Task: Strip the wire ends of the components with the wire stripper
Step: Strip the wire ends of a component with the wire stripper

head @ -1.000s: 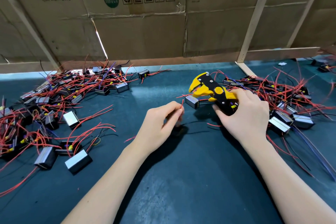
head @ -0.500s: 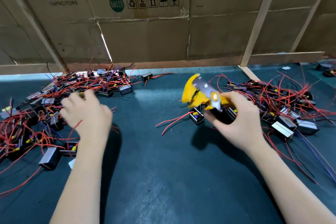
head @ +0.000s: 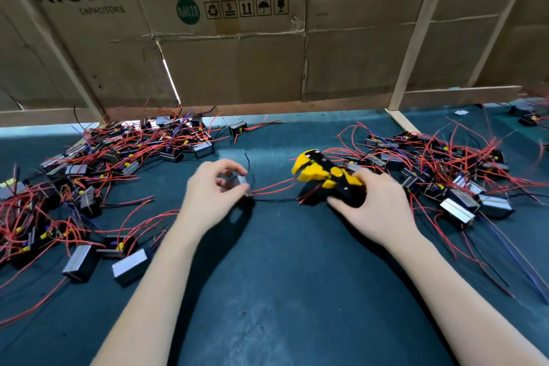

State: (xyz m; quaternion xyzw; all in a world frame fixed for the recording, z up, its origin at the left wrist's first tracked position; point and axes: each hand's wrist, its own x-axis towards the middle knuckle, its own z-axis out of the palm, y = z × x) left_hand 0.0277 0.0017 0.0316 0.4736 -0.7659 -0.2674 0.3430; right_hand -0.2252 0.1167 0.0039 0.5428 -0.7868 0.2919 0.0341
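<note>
At the worktop's (head: pixel 282 261) left edge lies a heap of components (head: pixel 89 187) with red leads, kept apart from the rest, perhaps as a sorted batch, though the ends are too small to tell stripped from unstripped. Nearer the middle, the left hand (head: pixel 214 199) pinches one component (head: pixel 242 184) between thumb and curled fingers (head: pixel 234 165), body held back so its red wires (head: pixel 273 186) run free to the right, toward the tool. The wire stripper (head: pixel 323 177), yellow and black, sits in the right hand (head: pixel 377 205), whose fingers wrap its handles, head aimed left at those wire ends; I judge the ends are about to be fed in. Toward the right edge a second pile (head: pixel 445 169) lies within reach of that hand
</note>
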